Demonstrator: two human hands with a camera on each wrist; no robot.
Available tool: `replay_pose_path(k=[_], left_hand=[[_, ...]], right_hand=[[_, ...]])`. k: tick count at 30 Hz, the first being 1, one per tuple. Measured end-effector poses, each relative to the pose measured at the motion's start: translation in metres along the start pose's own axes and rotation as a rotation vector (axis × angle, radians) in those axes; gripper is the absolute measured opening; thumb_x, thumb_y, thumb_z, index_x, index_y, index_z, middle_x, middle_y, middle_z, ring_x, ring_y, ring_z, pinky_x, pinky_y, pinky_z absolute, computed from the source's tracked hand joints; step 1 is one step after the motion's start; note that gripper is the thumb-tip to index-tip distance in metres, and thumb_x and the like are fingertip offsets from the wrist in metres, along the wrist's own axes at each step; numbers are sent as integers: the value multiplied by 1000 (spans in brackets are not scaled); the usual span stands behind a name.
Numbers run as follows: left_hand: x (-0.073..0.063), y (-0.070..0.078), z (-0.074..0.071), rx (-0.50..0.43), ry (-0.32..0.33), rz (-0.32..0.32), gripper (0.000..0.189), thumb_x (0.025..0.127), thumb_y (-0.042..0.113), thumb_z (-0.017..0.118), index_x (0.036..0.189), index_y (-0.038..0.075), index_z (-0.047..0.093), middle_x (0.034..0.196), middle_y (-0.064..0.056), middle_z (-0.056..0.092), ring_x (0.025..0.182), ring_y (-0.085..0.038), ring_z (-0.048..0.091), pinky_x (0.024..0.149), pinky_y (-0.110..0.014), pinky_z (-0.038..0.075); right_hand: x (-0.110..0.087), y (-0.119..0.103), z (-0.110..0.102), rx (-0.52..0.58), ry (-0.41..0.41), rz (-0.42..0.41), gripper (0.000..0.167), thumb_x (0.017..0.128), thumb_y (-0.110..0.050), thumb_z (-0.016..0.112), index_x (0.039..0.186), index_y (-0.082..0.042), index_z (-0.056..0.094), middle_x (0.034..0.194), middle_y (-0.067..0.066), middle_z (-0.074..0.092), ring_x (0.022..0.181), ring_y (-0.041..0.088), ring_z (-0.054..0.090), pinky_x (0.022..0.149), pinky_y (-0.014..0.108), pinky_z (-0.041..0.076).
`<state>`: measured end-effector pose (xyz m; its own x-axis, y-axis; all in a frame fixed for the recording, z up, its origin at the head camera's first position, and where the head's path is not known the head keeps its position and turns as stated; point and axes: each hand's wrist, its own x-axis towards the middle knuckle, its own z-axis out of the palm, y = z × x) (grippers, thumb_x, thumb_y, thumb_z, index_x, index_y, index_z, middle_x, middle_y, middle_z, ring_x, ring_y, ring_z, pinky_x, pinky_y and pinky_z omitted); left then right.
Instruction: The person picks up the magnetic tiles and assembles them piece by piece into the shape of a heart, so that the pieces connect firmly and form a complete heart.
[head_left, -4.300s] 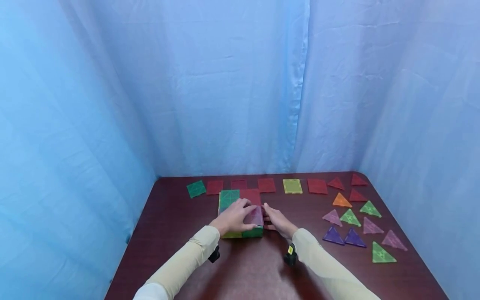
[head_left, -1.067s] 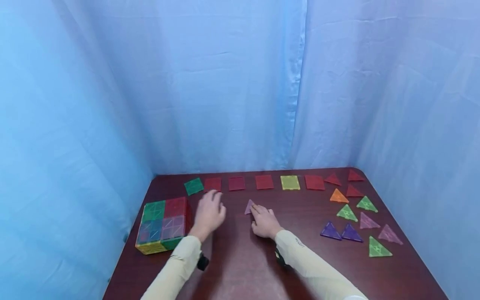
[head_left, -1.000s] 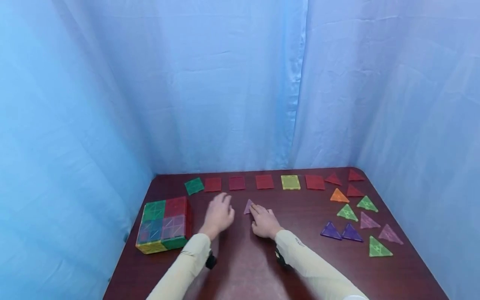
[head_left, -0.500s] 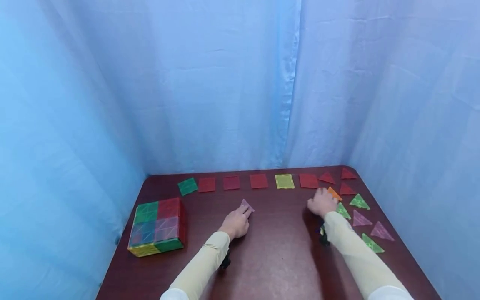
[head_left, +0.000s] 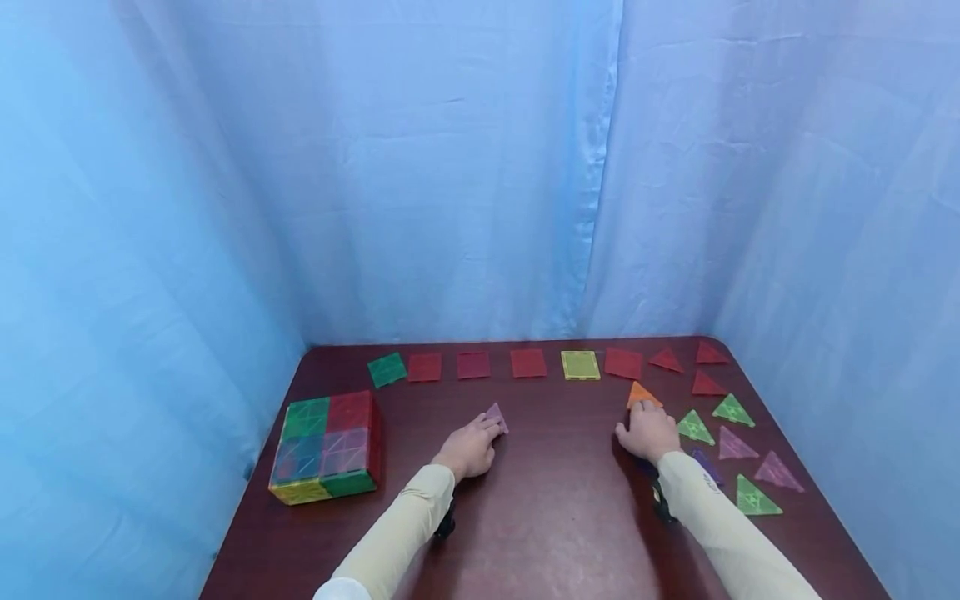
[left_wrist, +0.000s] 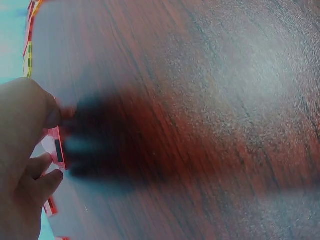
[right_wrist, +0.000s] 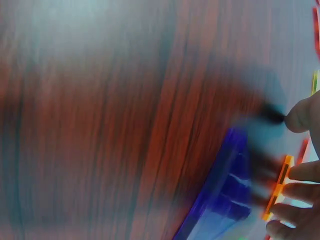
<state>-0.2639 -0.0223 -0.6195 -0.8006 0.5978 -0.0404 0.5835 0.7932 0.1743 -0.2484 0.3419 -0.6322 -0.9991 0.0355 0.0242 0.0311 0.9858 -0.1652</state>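
In the head view my left hand [head_left: 469, 447] holds a light purple translucent triangle tile [head_left: 496, 415] on the table, left of the middle. The left wrist view shows the tile's near edge [left_wrist: 58, 150] between thumb and fingers. Farther right, the fingertips of my right hand [head_left: 649, 431] lie on an orange triangle tile [head_left: 642, 394]. Its thumb stands apart from that tile in the right wrist view. Beneath the right hand is a dark blue triangle tile [right_wrist: 217, 195], mostly hidden in the head view.
A low block of coloured tiles [head_left: 330, 437] sits at the left. Along the back edge runs a row of square tiles, including a yellow one [head_left: 581, 365]. Several green, purple and red triangles, such as a green one [head_left: 756, 497], lie on the right.
The tile block went from the middle to the left. My left hand has taken over the purple triangle from the right hand. The right hand moved right and shifted the orange triangle left.
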Motion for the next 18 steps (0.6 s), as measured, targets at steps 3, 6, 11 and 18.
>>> replay_pose_path(k=[3,6,11,18], left_hand=[[0,0,1,-10,6,-6,44,95,12,58,138,13,63,151,-1,54,145,-25,45,115,-35,42],[0,0,2,-15,16,-11,44,95,12,58,138,13,63,151,-1,55,144,-26,46,115,-36,42],[1,2,2,-30,11,-30,44,96,13,57,140,13,61,152,-2,53,145,-26,44,115,-37,42],[3,7,4,-20,-8,-25,48,96,13,58,144,14,58,154,-2,52,146,-26,43,115,-36,42]], right_hand=[[-2,-19,5,-18,30,-51,46,90,-29,64,110,12,60,110,32,60,99,50,61,83,65,51],[-5,-43,9,-7,37,-109,44,89,-29,67,108,10,61,106,27,61,98,44,62,83,61,52],[-8,-84,12,19,34,-227,39,88,-27,70,108,5,62,105,20,62,98,39,63,84,56,53],[-12,-142,22,65,-24,-378,41,88,-28,72,114,3,64,118,20,64,108,38,64,92,54,52]])
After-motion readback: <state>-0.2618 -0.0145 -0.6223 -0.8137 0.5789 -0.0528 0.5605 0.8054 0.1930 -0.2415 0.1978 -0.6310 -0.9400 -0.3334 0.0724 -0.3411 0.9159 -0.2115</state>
